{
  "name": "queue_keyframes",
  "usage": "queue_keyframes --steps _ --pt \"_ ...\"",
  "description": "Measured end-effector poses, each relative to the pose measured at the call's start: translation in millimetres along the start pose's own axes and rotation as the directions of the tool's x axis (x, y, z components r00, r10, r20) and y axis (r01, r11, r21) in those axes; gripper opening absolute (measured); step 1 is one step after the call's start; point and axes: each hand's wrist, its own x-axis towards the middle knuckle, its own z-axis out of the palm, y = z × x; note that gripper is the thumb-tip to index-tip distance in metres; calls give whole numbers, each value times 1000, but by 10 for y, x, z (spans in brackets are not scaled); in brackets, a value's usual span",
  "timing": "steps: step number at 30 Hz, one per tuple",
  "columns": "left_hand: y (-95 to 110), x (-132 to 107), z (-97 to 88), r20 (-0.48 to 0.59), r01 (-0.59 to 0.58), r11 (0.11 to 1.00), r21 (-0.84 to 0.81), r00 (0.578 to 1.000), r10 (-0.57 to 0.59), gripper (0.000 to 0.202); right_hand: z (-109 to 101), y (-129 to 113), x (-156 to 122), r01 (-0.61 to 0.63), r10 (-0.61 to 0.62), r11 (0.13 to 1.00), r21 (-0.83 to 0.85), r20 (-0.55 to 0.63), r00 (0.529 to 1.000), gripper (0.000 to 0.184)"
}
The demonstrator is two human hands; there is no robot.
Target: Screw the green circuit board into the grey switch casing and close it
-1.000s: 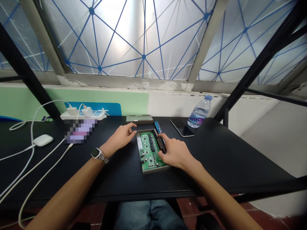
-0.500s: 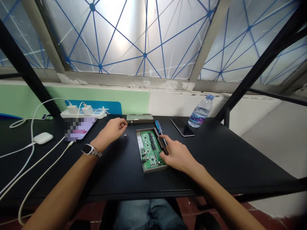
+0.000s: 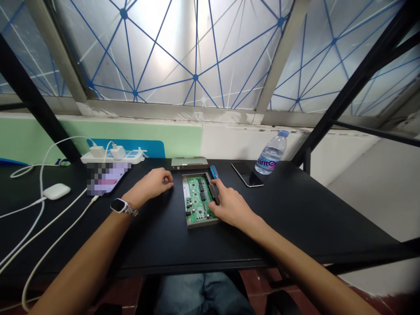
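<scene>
Head cam shot: both bare hands are on a matte black desktop (image 3: 278, 227), with a green circuit board (image 3: 198, 201) lying flat in a shallow rectangular silver metal tray (image 3: 184, 197) at the centre, between them. Right hand (image 3: 231, 208) is half open, with its fingers spread and resting on a long black plastic strip (image 3: 214, 194) along the board's right side, not gripping it. Left hand (image 3: 155, 183) is loosely curled on the desk just left of the tray, with a silver-strapped smartwatch (image 3: 121, 207) on that wrist. Can't tell if the fingers have anything tiny in them.

Just past the tray sit a flat silver metal plate (image 3: 189, 163) and a blue-handled screwdriver (image 3: 214, 172). Further right are a black smartphone (image 3: 246, 175) and a clear plastic water bottle (image 3: 271, 154). Over on the left: a white power strip (image 3: 111, 155) with white chargers plugged in, a white earbud case (image 3: 56, 191) and white cables (image 3: 42, 218) — plus one pixelated blob (image 3: 108, 177).
</scene>
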Motion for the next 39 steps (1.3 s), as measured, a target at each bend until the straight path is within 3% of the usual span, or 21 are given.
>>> queue_keyframes --steps 7,21,27,30,33,39 --pt "137 -34 42 -3 27 984 177 1000 -27 19 9 -64 144 0 0 1000 -30 13 1000 61" --pt "95 4 48 35 27 995 99 999 -31 9 66 5 325 14 -14 1000 -6 -24 1000 56" --pt "278 -55 -7 -9 -40 991 129 999 41 7 37 112 345 38 -17 974 222 -97 995 46" --pt "383 -90 -56 -79 -97 987 125 991 108 8 -17 232 405 19 28 960 279 -166 986 30" --pt "444 -96 -64 -138 -124 991 45 982 129 7 -56 388 492 -58 91 967 248 -128 988 21" --pt "526 -48 50 -193 -171 934 -314 975 114 5 2 607 593 -129 130 975 179 9 991 28"
